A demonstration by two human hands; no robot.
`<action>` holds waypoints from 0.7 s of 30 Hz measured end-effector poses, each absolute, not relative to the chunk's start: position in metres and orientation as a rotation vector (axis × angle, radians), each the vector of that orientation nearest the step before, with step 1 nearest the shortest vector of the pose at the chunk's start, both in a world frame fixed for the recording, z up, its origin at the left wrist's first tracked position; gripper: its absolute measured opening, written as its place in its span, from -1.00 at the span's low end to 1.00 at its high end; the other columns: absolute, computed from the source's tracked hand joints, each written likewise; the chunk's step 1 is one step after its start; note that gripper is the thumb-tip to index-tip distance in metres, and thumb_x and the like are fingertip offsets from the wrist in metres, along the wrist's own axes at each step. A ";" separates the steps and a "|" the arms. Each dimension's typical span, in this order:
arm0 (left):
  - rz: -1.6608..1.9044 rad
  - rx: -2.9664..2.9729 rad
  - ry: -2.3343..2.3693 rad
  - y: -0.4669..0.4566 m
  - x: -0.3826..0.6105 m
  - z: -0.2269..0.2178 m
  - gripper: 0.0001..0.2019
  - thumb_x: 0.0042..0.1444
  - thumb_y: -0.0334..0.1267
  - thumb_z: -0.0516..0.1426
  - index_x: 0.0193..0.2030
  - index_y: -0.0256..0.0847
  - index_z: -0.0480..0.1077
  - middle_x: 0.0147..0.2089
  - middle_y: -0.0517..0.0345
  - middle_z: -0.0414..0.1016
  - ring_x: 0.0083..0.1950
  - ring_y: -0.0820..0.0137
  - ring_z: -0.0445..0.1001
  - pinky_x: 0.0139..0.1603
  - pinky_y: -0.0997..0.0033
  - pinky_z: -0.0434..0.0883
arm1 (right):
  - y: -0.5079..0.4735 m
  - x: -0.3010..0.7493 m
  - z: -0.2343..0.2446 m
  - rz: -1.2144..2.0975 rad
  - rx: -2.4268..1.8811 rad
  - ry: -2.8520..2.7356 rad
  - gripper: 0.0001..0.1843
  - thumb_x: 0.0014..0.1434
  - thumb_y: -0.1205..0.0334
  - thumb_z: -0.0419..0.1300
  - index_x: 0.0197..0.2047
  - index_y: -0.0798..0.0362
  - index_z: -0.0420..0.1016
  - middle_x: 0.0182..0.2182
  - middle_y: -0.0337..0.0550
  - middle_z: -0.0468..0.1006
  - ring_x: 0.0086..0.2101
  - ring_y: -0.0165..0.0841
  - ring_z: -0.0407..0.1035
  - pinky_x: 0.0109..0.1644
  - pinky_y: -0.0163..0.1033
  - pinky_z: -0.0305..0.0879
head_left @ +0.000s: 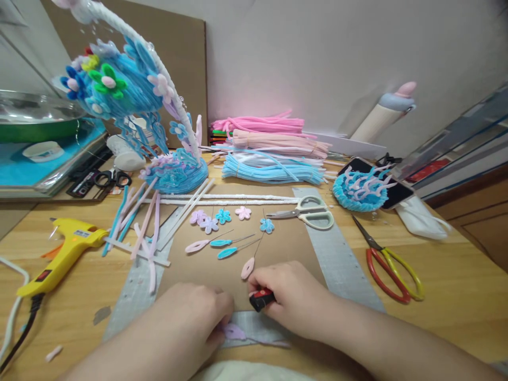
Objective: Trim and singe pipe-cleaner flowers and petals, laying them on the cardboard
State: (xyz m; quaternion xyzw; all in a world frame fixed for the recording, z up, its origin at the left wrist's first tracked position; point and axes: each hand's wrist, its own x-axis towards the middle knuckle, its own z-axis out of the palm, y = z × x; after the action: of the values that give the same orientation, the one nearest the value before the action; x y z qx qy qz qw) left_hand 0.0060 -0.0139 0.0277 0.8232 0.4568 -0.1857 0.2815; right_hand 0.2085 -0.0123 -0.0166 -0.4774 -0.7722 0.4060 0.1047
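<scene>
My left hand point(194, 317) is closed at the front edge of the cardboard sheet point(286, 254), its fingers pinching a lilac pipe-cleaner piece point(235, 332) whose thin tail trails right. My right hand point(296, 296) is wrapped round a small red-and-black object point(262, 300); most of it is hidden, so its kind is unclear. Just beyond those fingers lies a pink pipe-cleaner leaf point(248, 268) on a wire stem. Blue leaves point(227, 253), another pink leaf point(197, 246) and several small flowers, such as a blue one point(267, 226), lie farther up the cardboard.
Green-handled scissors point(317, 214) rest at the cardboard's upper right, red-and-yellow scissors point(391, 270) farther right. A yellow glue gun point(63, 254) lies left beside loose pipe-cleaner pieces point(137, 222). Behind stand a blue decorated craft piece point(174, 172) and pipe-cleaner bundles point(273, 166). A phone point(400, 193) lies back right.
</scene>
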 end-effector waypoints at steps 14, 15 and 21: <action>-0.320 2.193 1.258 -0.018 -0.001 0.021 -0.86 0.13 -0.33 0.11 -0.33 -0.06 0.50 -0.40 0.17 0.62 -0.37 0.22 0.55 -0.44 0.35 0.11 | 0.005 0.223 0.002 1.741 -1.333 -1.775 -0.86 0.11 0.20 0.23 -0.43 0.05 0.44 -0.58 -0.28 0.51 -0.55 -0.47 0.22 -0.49 -0.36 0.15; -0.275 2.169 1.254 -0.017 -0.001 0.021 -0.90 0.14 -0.30 0.13 -0.31 -0.06 0.49 -0.38 0.19 0.61 -0.36 0.24 0.54 -0.43 0.36 0.14 | 0.005 0.223 0.003 1.741 -1.337 -1.762 -0.86 0.10 0.20 0.24 -0.44 0.05 0.43 -0.59 -0.29 0.50 -0.56 -0.48 0.20 -0.50 -0.36 0.13; 0.044 2.233 1.108 -0.016 0.009 0.011 -0.86 0.22 -0.36 0.10 -0.14 -0.10 0.46 -0.11 0.11 0.50 -0.07 0.21 0.45 -0.11 0.25 0.33 | 0.003 0.223 0.007 1.748 -1.299 -1.720 -0.84 0.07 0.17 0.28 -0.45 0.03 0.42 -0.60 -0.31 0.46 -0.55 -0.47 0.19 -0.49 -0.34 0.12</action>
State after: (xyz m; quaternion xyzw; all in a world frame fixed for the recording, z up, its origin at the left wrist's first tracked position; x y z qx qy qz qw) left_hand 0.0093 -0.0159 0.0114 0.8490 0.4212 0.0167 0.3187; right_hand 0.2226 0.0032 0.0072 -0.4602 -0.6094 0.6194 0.1822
